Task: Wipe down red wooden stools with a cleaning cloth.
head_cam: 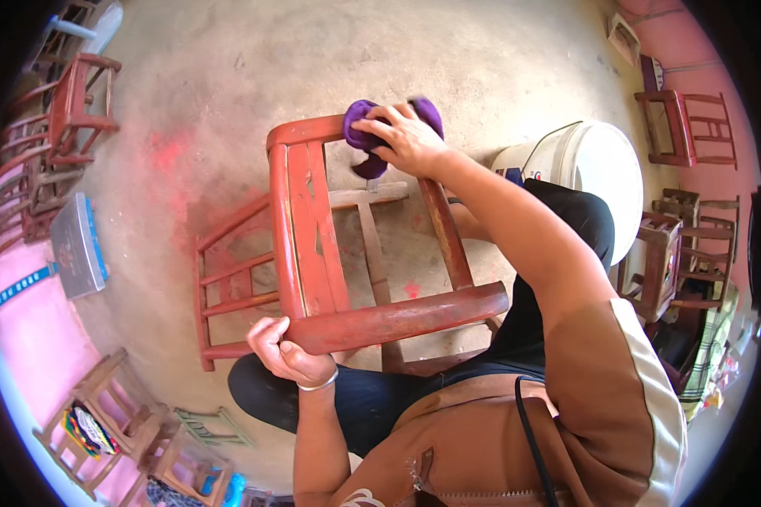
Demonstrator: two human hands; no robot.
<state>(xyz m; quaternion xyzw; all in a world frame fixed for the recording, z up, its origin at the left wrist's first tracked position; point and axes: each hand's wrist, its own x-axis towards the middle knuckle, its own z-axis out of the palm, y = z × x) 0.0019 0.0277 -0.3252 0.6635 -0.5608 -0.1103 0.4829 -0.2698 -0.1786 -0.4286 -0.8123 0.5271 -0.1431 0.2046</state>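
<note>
A red-painted wooden chair [399, 317] lies tipped over between my knees, its slatted back toward the left and part of its seat frame open. My left hand [292, 355], with a bracelet at the wrist, grips the near left corner of the frame. At the far side, my right hand [403, 136] presses a purple cloth [363, 127] onto the far rail. One end of the cloth hangs down inside the frame. The paint looks worn in places, and the seat board [320, 228] has gaps in it.
A large white bucket [574, 165] lies on its side by my right knee. Wooden chairs [82, 108] are stacked at the left, near a grey lidded box [76, 247]. More chairs [666, 127] line the pink right wall; others [111, 393] stand at lower left.
</note>
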